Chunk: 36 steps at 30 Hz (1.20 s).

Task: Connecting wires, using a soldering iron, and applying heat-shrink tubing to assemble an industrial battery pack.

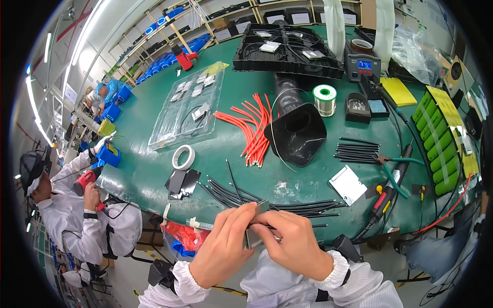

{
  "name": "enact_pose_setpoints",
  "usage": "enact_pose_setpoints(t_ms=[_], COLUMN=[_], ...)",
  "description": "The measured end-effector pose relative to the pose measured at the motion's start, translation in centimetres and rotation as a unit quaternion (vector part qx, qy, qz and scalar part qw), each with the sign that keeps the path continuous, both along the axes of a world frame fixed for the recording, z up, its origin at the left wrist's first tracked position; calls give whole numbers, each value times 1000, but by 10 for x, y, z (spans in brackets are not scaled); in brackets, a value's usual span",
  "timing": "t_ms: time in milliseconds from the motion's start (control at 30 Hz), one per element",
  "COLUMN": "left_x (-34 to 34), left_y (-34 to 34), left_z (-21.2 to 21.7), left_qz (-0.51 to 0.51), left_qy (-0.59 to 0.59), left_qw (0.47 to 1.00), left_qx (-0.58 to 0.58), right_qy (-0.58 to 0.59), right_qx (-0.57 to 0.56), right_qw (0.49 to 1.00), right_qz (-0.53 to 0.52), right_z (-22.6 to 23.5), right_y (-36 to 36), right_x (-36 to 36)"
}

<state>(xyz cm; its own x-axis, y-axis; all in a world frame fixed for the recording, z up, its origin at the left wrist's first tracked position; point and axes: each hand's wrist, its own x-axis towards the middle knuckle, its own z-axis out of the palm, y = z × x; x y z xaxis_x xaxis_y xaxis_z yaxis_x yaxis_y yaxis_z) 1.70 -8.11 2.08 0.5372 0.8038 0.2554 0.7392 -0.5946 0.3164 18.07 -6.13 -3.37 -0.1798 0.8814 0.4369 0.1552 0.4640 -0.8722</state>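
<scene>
Both hands meet just below the near edge of the green table (pixel 149 169). My left hand (pixel 222 247) and my right hand (pixel 291 241) pinch a small flat grey metal plate (pixel 255 226) between their fingertips, the left at its top and left edge, the right over its right side. A bundle of thin black wires (pixel 246 196) lies on the table just beyond the hands. Farther off is a heap of red wires (pixel 252 128).
Black funnel-shaped fume hood (pixel 297 131), solder spool (pixel 324 97), soldering station (pixel 363 64), white tape roll (pixel 183 157), clear plastic tray (pixel 190 102), black tray (pixel 287 49), green battery pack (pixel 439 138), small white board (pixel 347 184), green-handled cutters (pixel 395 174). A co-worker with a red power tool (pixel 84 179) sits at left.
</scene>
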Motion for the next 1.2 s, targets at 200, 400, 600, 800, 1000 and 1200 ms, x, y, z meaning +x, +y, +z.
enact_pose_setpoints(t_ms=[200, 400, 600, 800, 1000, 1200], left_x=[-1, -16, -101, -243, -386, -378], left_y=[4, 14, 77, 229, 332, 402], left_z=[-4, 0, -9, -38, -112, -170], left_qz=[12, 3, 243, 418, 589, 603], left_qy=[84, 120, -135, -220, -202, -22], left_qw=[996, 992, 961, 879, 776, 796], left_qx=[26, 44, 11, 71, 102, -37], right_qy=[-94, 11, -9, 121, -36, -66], right_qx=[60, -29, 27, -169, -27, -128], right_qw=[993, 999, 996, 967, 983, 965], right_qz=[-43, -19, -88, -145, -178, -220], right_z=[-6, 1, -10, -18, -24, -26], right_y=[-5, 5, 7, -31, -43, -52], right_x=[-7, -6, 22, 56, 76, 84])
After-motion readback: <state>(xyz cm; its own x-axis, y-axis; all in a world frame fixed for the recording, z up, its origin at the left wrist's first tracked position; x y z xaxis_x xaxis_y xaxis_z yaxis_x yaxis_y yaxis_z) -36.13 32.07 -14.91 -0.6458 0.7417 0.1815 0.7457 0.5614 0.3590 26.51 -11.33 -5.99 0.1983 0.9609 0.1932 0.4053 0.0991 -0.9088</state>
